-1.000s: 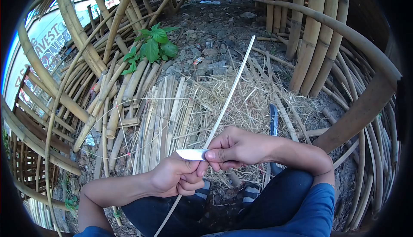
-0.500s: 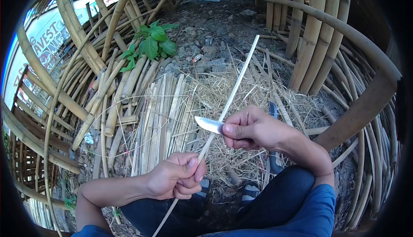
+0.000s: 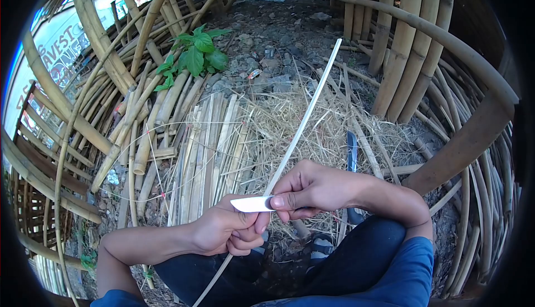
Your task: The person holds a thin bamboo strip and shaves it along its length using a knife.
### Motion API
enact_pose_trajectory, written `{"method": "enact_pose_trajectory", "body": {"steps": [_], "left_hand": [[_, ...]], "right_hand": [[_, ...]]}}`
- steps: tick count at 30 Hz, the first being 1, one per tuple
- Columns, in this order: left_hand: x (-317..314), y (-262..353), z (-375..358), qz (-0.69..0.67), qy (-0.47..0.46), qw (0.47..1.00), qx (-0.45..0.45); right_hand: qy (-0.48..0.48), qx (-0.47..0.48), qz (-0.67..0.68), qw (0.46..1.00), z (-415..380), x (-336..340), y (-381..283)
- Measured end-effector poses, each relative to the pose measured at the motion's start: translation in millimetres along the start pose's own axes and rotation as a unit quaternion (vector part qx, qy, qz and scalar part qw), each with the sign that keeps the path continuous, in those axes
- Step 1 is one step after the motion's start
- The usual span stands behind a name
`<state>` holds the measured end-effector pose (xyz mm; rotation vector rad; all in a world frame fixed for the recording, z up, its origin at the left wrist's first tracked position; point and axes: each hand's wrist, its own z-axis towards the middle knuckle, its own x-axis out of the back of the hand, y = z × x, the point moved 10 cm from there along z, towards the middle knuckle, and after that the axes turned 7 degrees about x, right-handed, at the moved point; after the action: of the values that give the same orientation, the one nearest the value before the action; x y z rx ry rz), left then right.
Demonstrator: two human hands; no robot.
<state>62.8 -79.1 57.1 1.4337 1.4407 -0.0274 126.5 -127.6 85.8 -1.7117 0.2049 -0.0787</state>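
Note:
A long, thin bamboo strip (image 3: 305, 118) slants from my lap up and away to the right. My left hand (image 3: 233, 227) is wrapped round its lower part. In my right hand (image 3: 304, 191) is a knife, its handle hidden inside the fingers. The short, bright knife blade (image 3: 249, 204) points left and lies across the strip, right at my left thumb and forefinger. Under the strip spreads a heap of pale bamboo shavings (image 3: 312, 134).
Split bamboo slats (image 3: 203, 151) lie side by side left of the shavings. A second, dark blade (image 3: 351, 152) rests near my right knee. Thick bamboo poles (image 3: 405, 61) stand at right, and a leafy plant (image 3: 195, 56) grows ahead on stony ground (image 3: 253, 45).
My right hand has drawn the knife down along the strip toward my left hand. The left hand keeps its grip, and the strip's far end has shifted slightly up and right.

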Motion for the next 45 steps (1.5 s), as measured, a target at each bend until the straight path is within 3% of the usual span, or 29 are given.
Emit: {"method": "enact_pose_trajectory", "body": {"steps": [23,25,30,33,39,45], "left_hand": [[-6,3,-3,0.017,-0.016,1.000,-0.010],[-7,5,-8,0.009,-0.023,1.000,-0.014],[-8,3,-6,0.012,-0.031,0.999,-0.006],[-11,2,-4,0.006,-0.047,0.999,-0.004],[-13,-4,5,0.000,-0.060,0.998,0.021],[-12,-2,-1,0.010,-0.041,0.999,0.003]], "right_hand": [[0.068,0.026,-0.008,0.997,-10,31,5],[0.129,0.043,0.017,0.991,-20,53,-1],[0.124,0.034,0.016,0.992,-22,52,4],[0.098,0.044,0.057,0.993,-21,45,6],[0.014,0.036,-0.001,0.999,-6,2,-1],[0.056,0.035,0.003,0.998,-11,15,-5]]}}
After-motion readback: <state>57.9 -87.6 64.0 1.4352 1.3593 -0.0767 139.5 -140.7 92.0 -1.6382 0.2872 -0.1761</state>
